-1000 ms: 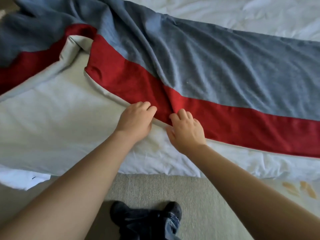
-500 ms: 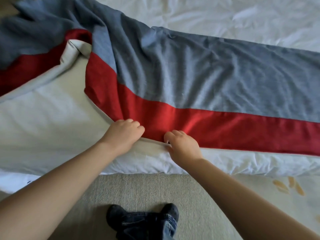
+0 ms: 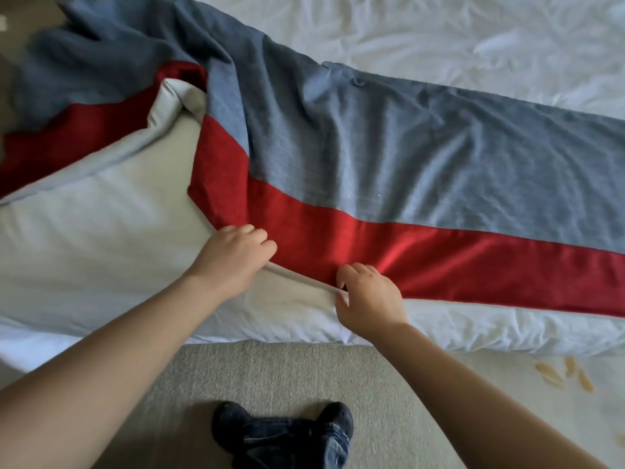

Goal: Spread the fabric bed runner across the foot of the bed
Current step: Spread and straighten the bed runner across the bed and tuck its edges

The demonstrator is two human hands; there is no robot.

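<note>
The left hand [image 3: 233, 257] is curling its fingers over the near edge of the bed runner [image 3: 372, 157] and is gripping it, with the knuckles showing on top. The right hand [image 3: 368, 296] is just beside it, a little nearer the edge of the bed. It is pinching the same edge, with its fingers bent on top of the cloth and its thumb tucked at the pale hem. Between the two hands a short bit of the edge is folding up, so the pale underside [image 3: 297, 282] is showing there. Both hands are holding the red stripe [image 3: 473, 262], which is running along the near side of the runner. Behind the stripe the grey part [image 3: 406, 164] is lying wide and full of soft wrinkles. To the right the runner is lying flat across the bed [image 3: 439, 35] and going out of the picture. To the left it is not flat. It is bunching up in a heap, the red stripe is bending away toward the far left corner, and more of the pale underside is turning up in a long fold. The bed is wearing white, crumpled covers, and they are showing both behind the runner and in front of it. Below the bed edge the floor [image 3: 287, 374] is showing pale carpet, with a few orange marks [image 3: 554, 374] at the right. Two dark shoes [image 3: 233, 418] and blue jeans [image 3: 294, 441] are showing at the bottom, between the two bare arms.
</note>
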